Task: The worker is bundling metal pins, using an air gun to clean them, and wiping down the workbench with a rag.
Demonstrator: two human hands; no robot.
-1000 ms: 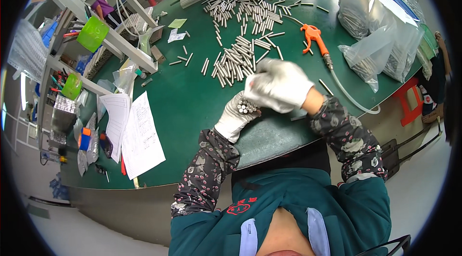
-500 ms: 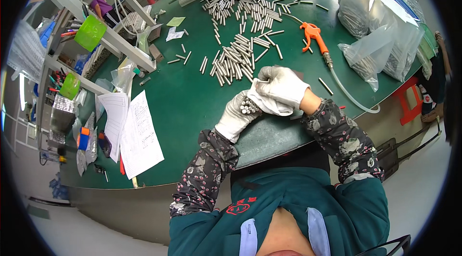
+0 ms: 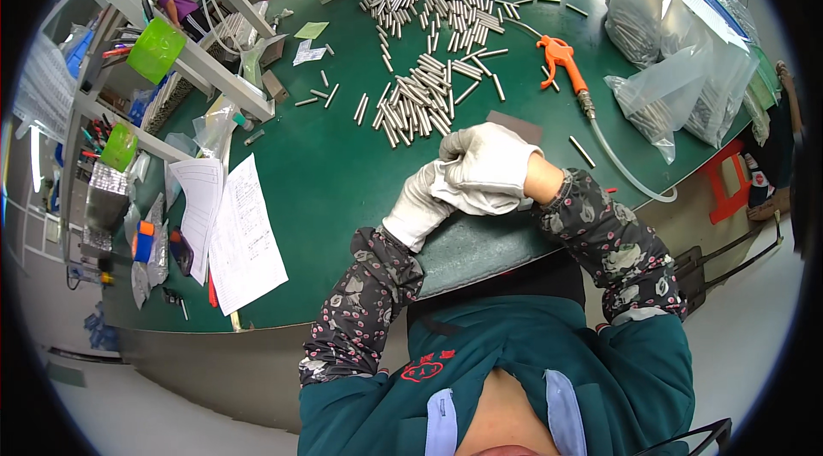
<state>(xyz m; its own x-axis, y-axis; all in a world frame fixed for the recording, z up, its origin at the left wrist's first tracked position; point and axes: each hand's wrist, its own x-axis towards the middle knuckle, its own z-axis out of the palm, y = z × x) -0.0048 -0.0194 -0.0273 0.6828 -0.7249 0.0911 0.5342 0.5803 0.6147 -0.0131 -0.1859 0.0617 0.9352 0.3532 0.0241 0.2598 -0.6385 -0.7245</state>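
Note:
My gloved left hand (image 3: 420, 203) and gloved right hand (image 3: 492, 160) are pressed together over the near part of the green table. The left fingers are closed round a bundle of short metal pins, now hidden by the hands. Closed over it from the right, my right hand grips what looks like a white cloth (image 3: 482, 201), hard to tell from the white gloves. Just beyond the hands lies a heap of loose metal pins (image 3: 416, 109). A flat brown-grey plate (image 3: 517, 125) sits partly behind my right hand.
An orange air blow gun (image 3: 561, 63) with a clear hose lies to the right. Beyond it stand plastic bags of pins (image 3: 636, 27). Written sheets (image 3: 249, 242) lie left, below a white shelf frame (image 3: 214, 70). One single pin (image 3: 581, 152) rests right of my hands.
My right hand has shifted slightly left and down over the left one. The pin ends that showed in my left hand are now covered.

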